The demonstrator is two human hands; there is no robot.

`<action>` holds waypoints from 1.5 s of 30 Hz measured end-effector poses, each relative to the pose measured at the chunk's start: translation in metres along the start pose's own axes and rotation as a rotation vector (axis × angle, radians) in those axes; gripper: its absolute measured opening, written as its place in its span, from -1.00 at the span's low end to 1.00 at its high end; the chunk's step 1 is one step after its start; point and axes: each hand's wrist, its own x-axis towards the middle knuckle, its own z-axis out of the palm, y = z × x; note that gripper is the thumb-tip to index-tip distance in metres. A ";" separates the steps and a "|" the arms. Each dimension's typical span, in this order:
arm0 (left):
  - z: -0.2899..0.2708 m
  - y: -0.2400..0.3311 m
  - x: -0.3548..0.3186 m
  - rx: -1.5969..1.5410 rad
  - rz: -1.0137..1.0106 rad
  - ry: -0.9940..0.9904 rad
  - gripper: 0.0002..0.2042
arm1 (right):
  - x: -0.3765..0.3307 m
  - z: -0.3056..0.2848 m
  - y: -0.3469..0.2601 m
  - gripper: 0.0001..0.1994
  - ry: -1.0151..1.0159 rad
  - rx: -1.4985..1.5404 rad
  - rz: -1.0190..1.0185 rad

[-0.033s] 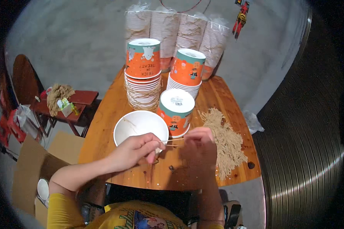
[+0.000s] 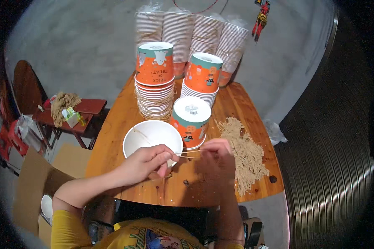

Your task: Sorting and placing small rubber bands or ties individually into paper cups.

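Note:
A thin tan string is stretched between my two hands in two strands, just above the near part of the table. My left hand pinches one end between thumb and fingers, in front of a white paper bucket whose mouth faces up. Inside that bucket lies a short piece of tan string. My right hand is closed on the string's other end, its fingertips partly blurred. Right behind my hands an orange and green paper bucket stands upside down.
A heap of cut tan strings lies right of my right hand. Behind stand two stacks of upturned buckets, the left stack with string handles, the right stack without visible ones. Wrapped bucket stacks line the back. A cardboard box is at left.

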 end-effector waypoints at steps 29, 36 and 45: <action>0.001 -0.013 0.016 0.664 -0.035 0.074 -0.82 | -0.057 0.050 -0.009 -0.84 -0.010 0.078 0.299; 0.001 -0.019 0.019 0.636 -0.057 0.063 -0.77 | -0.058 0.054 -0.009 -0.85 0.088 0.035 0.312; 0.001 -0.016 0.022 0.688 -0.080 0.053 -0.77 | -0.057 0.059 -0.007 -0.85 0.034 0.080 0.360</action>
